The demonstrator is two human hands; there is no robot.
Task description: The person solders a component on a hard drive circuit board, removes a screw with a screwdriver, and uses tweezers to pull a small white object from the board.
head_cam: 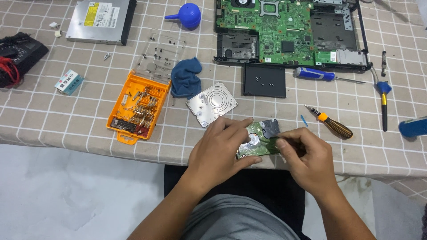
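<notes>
Green circuit board point(257, 143) at table edge: left hand point(218, 149) presses flat to steady it; right hand point(304, 155) pinches its corner, fingers curled.

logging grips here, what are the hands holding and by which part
Left hand steadies the hard drive by its left edge; right hand fingers pinch something at its right side, too hidden to name.

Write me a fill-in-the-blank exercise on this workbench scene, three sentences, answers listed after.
1. Both hands, the left hand and the right hand, hold a small green ____ at the table edge.
2. The open bit case left of the blue cloth is coloured ____.
3. The silver metal cover plate lies just ____ of the blue cloth.

Missing words: circuit board; orange; right
</notes>
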